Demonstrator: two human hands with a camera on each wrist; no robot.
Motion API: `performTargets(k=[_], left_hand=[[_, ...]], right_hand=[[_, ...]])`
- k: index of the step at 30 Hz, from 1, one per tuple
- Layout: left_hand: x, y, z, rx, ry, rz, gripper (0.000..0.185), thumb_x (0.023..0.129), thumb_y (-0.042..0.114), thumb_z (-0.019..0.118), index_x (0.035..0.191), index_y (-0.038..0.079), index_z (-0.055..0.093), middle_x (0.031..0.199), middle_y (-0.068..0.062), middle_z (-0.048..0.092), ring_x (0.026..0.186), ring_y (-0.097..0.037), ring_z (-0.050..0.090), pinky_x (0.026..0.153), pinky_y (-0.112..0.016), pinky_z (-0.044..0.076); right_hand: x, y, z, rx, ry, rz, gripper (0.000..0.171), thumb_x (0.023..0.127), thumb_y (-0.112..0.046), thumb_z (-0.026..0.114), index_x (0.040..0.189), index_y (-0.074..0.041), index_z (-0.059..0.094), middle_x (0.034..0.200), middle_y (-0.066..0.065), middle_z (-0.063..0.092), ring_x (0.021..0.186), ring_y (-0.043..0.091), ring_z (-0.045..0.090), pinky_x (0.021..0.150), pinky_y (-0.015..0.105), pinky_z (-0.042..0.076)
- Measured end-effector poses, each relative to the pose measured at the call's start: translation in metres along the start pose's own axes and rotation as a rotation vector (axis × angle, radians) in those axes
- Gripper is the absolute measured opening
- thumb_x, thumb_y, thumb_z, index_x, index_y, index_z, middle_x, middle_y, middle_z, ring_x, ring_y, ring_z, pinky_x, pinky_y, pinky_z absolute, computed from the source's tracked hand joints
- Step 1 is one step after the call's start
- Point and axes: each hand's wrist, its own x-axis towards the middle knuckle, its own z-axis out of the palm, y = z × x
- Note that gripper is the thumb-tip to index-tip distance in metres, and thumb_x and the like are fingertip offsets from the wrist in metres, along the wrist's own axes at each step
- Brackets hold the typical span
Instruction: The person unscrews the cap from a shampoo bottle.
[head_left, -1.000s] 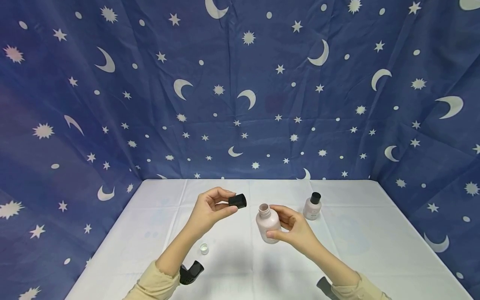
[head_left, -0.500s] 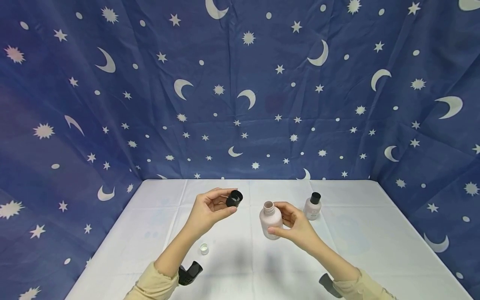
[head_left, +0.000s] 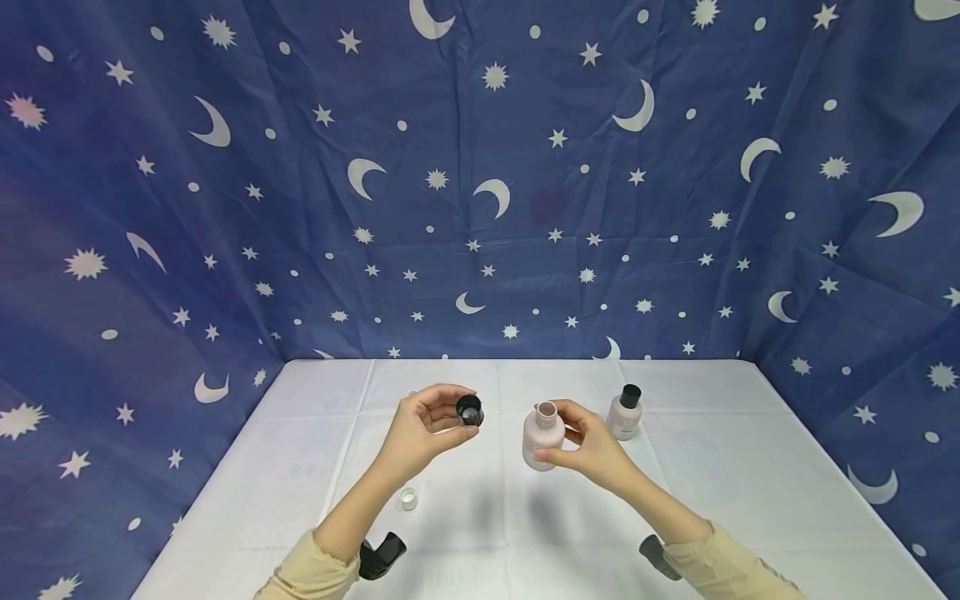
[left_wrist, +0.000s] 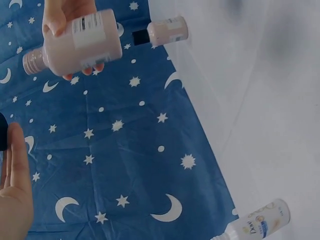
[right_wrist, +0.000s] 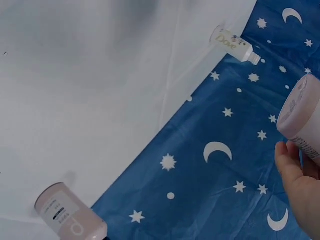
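My left hand (head_left: 452,412) pinches a small black cap (head_left: 470,410) between thumb and fingers, its hollow side turned toward me. My right hand (head_left: 576,439) grips an uncapped pale pink bottle (head_left: 542,435) above the table, the neck tilted a little to the right. Cap and bottle are a short gap apart. In the left wrist view the pink bottle (left_wrist: 75,44) lies across the right hand's fingers, label showing. In the right wrist view only the bottle's base (right_wrist: 304,116) and my fingers show.
A second pink bottle with a black cap (head_left: 624,412) stands behind the right hand. A small white cap (head_left: 408,498) lies on the white table (head_left: 720,467). A white Dove bottle (right_wrist: 234,45) lies near the blue star-printed backdrop (head_left: 480,183).
The left hand has turned the black cap so its open side faces me and lowered it slightly. The right hand has moved the pink bottle a little farther away and tilted it.
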Motion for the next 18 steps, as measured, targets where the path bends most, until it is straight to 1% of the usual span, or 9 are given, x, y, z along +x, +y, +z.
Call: performTargets(k=[3,4,6,8,11,15,18], left_hand=[[-0.001,-0.005,0.002,0.013,-0.004,-0.002,0.044,0.073,-0.008,0.073,0.114,-0.011,0.058,0.103,-0.03,0.062,0.084,-0.003,0.065,0.08,-0.02,0.056],[-0.002,-0.007,0.004,0.021,-0.004,-0.01,0.044,0.073,-0.007,0.074,0.114,-0.01,0.059,0.103,-0.029,0.063,0.085,-0.003,0.065,0.08,-0.02,0.056],[-0.003,-0.01,0.006,0.036,0.001,-0.032,0.042,0.073,-0.006,0.074,0.112,-0.009,0.06,0.102,-0.027,0.064,0.084,-0.002,0.065,0.08,-0.02,0.056],[-0.005,-0.014,0.009,0.053,0.018,-0.063,0.04,0.073,-0.005,0.075,0.11,-0.008,0.061,0.1,-0.023,0.065,0.082,-0.002,0.065,0.078,-0.02,0.056],[-0.009,-0.02,0.013,0.071,0.052,-0.096,0.039,0.072,-0.004,0.077,0.108,-0.006,0.062,0.101,-0.021,0.065,0.08,-0.003,0.064,0.077,-0.02,0.056],[-0.012,-0.028,0.018,0.089,0.115,-0.085,0.038,0.07,-0.004,0.078,0.105,-0.006,0.065,0.105,-0.021,0.062,0.086,-0.002,0.062,0.083,-0.021,0.055],[-0.014,-0.034,0.02,0.1,0.14,-0.068,0.038,0.069,-0.005,0.078,0.105,-0.006,0.066,0.106,-0.021,0.062,0.088,-0.003,0.061,0.085,-0.022,0.055]], right_hand=[[0.002,0.007,-0.001,-0.035,0.013,0.001,0.048,0.074,-0.008,0.079,0.116,0.003,0.057,0.116,0.02,0.062,0.101,-0.001,0.056,0.093,0.021,0.05],[0.003,0.01,-0.002,-0.042,0.016,-0.003,0.048,0.074,-0.008,0.079,0.116,0.003,0.057,0.115,0.019,0.062,0.101,0.0,0.056,0.092,0.019,0.05],[0.005,0.014,-0.002,-0.061,0.019,-0.002,0.049,0.073,-0.008,0.079,0.116,0.003,0.057,0.115,0.019,0.063,0.1,0.001,0.057,0.09,0.021,0.051],[0.007,0.018,-0.003,-0.084,0.021,-0.005,0.051,0.073,-0.007,0.08,0.117,0.004,0.057,0.114,0.018,0.063,0.099,0.003,0.058,0.089,0.022,0.052],[0.01,0.023,-0.003,-0.125,0.016,-0.009,0.052,0.072,-0.006,0.079,0.118,0.004,0.057,0.114,0.018,0.064,0.1,0.01,0.06,0.088,0.022,0.052],[0.014,0.029,-0.003,-0.166,-0.017,-0.034,0.053,0.073,-0.006,0.079,0.12,0.003,0.057,0.117,0.018,0.063,0.103,0.023,0.062,0.089,0.025,0.053],[0.018,0.034,-0.003,-0.193,-0.045,-0.062,0.054,0.074,-0.008,0.079,0.122,0.001,0.057,0.119,0.016,0.063,0.104,0.025,0.062,0.089,0.026,0.053]])
